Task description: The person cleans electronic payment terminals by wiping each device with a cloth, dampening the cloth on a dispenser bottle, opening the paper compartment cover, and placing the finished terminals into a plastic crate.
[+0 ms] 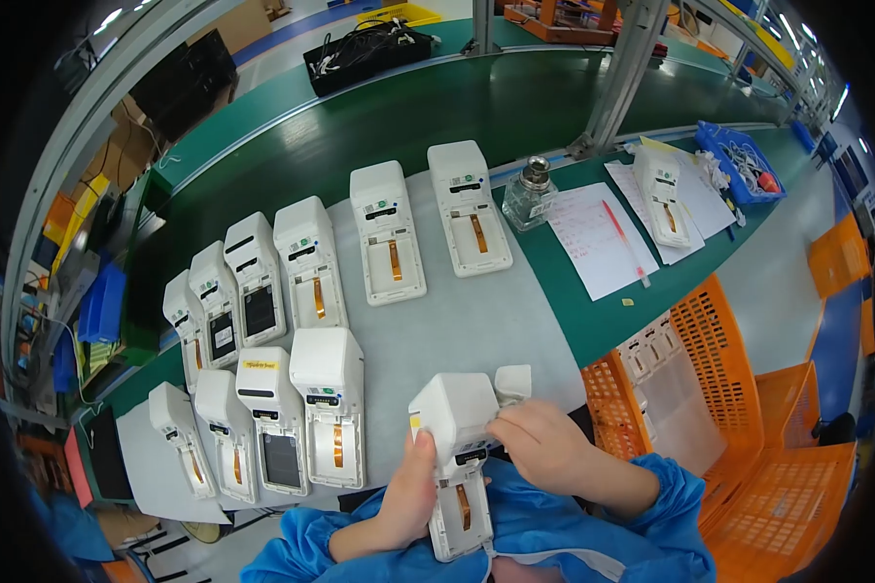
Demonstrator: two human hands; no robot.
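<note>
A white handheld payment terminal [454,415] is held at the front edge of the table, its open back compartment towards me and an orange ribbon cable [464,507] showing inside. My left hand [410,494] is closed around its left side, thumb on the casing by a yellow label. At its upper right side my right hand [544,449] has its fingers pinched together, with a small white flap [513,381] sticking up from them. Whether the flap is joined to the terminal is hidden by the fingers. Another terminal [329,408] stands just left of my hands.
Several more terminals [389,233] stand in rows on the grey mat [399,335]. Behind to the right are a glass bottle [530,199], written sheets [588,243], a red pen [624,233] and a blue tray [739,160]. Orange crates [715,335] stand at the right.
</note>
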